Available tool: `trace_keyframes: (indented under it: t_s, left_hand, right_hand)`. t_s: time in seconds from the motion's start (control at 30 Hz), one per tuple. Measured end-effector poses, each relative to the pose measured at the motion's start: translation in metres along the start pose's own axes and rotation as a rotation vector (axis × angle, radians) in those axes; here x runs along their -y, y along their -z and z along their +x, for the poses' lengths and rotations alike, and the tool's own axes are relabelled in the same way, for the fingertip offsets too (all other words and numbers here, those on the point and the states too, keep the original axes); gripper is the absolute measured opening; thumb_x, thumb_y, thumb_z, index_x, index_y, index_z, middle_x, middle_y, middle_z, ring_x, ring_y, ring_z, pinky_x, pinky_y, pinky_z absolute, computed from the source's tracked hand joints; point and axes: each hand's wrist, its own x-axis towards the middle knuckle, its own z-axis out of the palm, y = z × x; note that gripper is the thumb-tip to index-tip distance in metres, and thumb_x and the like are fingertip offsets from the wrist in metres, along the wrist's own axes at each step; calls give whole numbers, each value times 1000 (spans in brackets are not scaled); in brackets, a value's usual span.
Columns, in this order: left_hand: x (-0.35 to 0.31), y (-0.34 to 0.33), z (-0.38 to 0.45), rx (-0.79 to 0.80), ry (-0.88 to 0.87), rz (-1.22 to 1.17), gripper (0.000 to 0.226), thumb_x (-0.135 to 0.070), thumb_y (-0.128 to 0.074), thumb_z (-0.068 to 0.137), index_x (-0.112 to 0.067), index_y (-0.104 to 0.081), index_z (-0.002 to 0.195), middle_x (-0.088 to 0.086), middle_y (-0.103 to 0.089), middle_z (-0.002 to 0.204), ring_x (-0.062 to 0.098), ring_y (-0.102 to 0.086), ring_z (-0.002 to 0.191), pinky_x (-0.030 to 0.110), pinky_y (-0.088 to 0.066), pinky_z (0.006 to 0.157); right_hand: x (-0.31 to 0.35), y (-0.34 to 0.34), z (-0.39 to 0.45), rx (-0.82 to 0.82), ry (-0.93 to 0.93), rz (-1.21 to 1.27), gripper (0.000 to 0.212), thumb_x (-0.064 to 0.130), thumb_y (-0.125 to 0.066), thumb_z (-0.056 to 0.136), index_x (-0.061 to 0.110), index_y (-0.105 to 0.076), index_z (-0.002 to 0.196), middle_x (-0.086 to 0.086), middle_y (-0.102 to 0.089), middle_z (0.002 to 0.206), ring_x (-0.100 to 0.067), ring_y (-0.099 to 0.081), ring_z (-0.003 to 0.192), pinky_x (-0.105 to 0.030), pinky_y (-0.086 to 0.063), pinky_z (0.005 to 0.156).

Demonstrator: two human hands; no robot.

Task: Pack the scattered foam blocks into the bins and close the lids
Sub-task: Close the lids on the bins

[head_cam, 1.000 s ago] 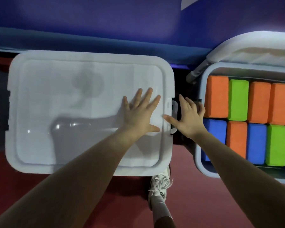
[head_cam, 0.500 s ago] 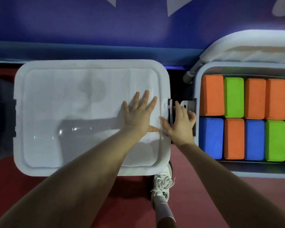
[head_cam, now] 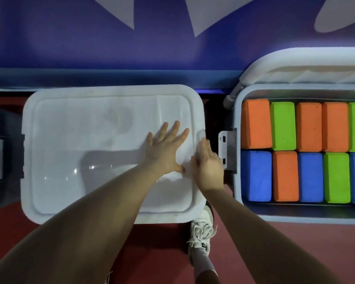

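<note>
Both hands are working the closed bin's lid [head_cam: 94, 144]: left hand [head_cam: 164, 150] is lying flat with fingers spread, pressing near its right edge, while the right hand [head_cam: 208, 162] is curling its grip over the right-side latch [head_cam: 201, 136]. Just to the right, the open bin [head_cam: 237, 181] is sitting packed with orange, green and blue foam blocks [head_cam: 285, 175], its lid [head_cam: 307, 66] tipped back on the far side.

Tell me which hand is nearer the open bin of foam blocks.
Right. The right hand is at the closed lid's right-edge latch, just across the gap from the open bin; the left hand lies flat on that lid, farther away.
</note>
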Motion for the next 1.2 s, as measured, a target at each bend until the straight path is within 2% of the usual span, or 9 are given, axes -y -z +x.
trace_keyframes:
  t_s: [0.1,0.23,0.37,0.47,0.83,0.93,1.0,1.1,1.2]
  left_hand:
    - [1,2,0,6,-13,-9,117,-58,-74,70,-41,10,149,-10,25,156,22,22,144,57,-2,115]
    - [11,3,-1,-8,-76,-46,105,-49,-72,77,-41,4,150,-12,22,157,19,19,145,55,1,116]
    - [41,2,-16,-211,-163,-209,64,-27,-58,91,-29,-30,148,-7,-9,160,14,-12,146,34,-12,115]
    - [80,-4,-38,-359,-151,-327,52,-24,-56,93,-17,-42,143,1,-26,156,21,-29,141,35,-21,112]
    - [292,-8,-129,-362,82,-238,60,-35,-44,99,-20,-20,152,2,-9,160,24,-12,145,37,-5,115]
    - [349,-17,-143,-384,120,-220,64,-39,-47,95,-16,-26,150,10,-18,158,31,-21,141,44,-12,114]
    - [376,-21,-145,-404,146,-211,75,-51,-42,89,-10,-27,149,16,-27,154,35,-28,138,49,-19,111]
    - [404,-27,-138,-303,167,-239,98,-64,-46,86,-12,2,153,11,-12,159,27,-9,146,43,-3,115]
    - [423,-31,-127,-233,121,-237,112,-73,-47,79,-16,17,150,12,-6,160,24,1,147,41,8,115]
  right_hand:
    - [0,1,0,1,24,-91,52,12,-48,93,-1,-40,142,-28,-44,141,-42,-60,107,-49,-44,90]
    - [5,12,1,54,-1,-264,58,21,-42,98,13,-23,152,-13,-29,155,-31,-48,125,-41,-32,102]
    - [18,14,-10,-37,56,-313,54,23,-49,92,8,-41,144,-14,-44,146,-39,-51,118,-46,-38,98]
    - [43,0,-17,-67,120,-364,52,32,-41,90,4,-55,130,-21,-56,132,-40,-58,108,-46,-45,91]
    - [228,-118,-12,43,391,-370,48,30,-40,88,7,-59,125,-15,-61,125,-35,-62,104,-45,-47,85]
    - [274,-148,-5,96,393,-368,51,36,-38,89,11,-58,129,-13,-58,132,-35,-59,113,-48,-44,88]
    - [297,-165,0,152,377,-421,55,42,-37,90,15,-51,137,-11,-49,143,-35,-51,125,-51,-39,95]
    - [309,-189,6,225,253,-538,64,54,-30,98,29,-10,154,2,-2,162,-27,-6,148,-50,-9,116]
    - [305,-201,3,245,173,-651,68,56,-20,99,33,17,150,10,27,157,-23,20,146,-50,10,116]
